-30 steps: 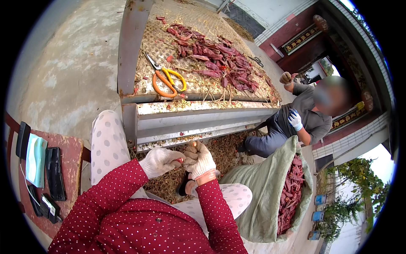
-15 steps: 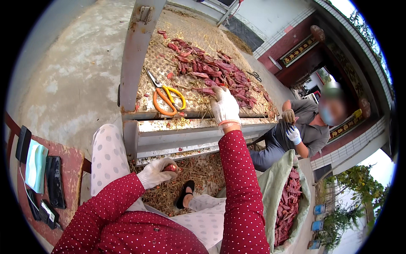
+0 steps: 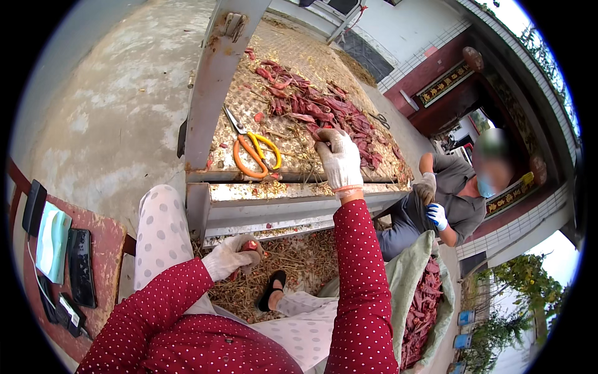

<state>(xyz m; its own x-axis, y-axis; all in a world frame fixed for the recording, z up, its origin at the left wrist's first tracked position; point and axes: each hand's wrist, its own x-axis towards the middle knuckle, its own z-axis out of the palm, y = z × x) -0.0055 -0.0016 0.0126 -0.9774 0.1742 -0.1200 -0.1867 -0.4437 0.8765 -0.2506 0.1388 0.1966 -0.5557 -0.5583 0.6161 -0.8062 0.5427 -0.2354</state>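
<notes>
My left hand (image 3: pixel 232 257), in a white knit glove, is closed around a dried red chili pepper (image 3: pixel 250 245), held low before my knees. Over the metal platform (image 3: pixel 293 50), my right hand (image 3: pixel 339 159), gloved too, pinches at the near edge of a pile of dried red chili peppers (image 3: pixel 324 106). A bit of red shows at its fingertips; the rest is hidden by the glove. Left of that hand lie open-bladed scissors (image 3: pixel 252 149) with one orange and one yellow handle, on bits of stem and seed.
An open pale green sack (image 3: pixel 408 280) full of dried chilies stands at my right. Beyond it sits a gloved co-worker (image 3: pixel 458 193). A red stool (image 3: pixel 109 249) at my left bears a blue face mask (image 3: pixel 53 243) and dark devices. Dry stems litter the ground beneath the platform.
My right hand has drawn slightly back and its fingers have curled in at the pile's edge. The left hand keeps its chili in nearly the same place. The co-worker's hands have lowered.
</notes>
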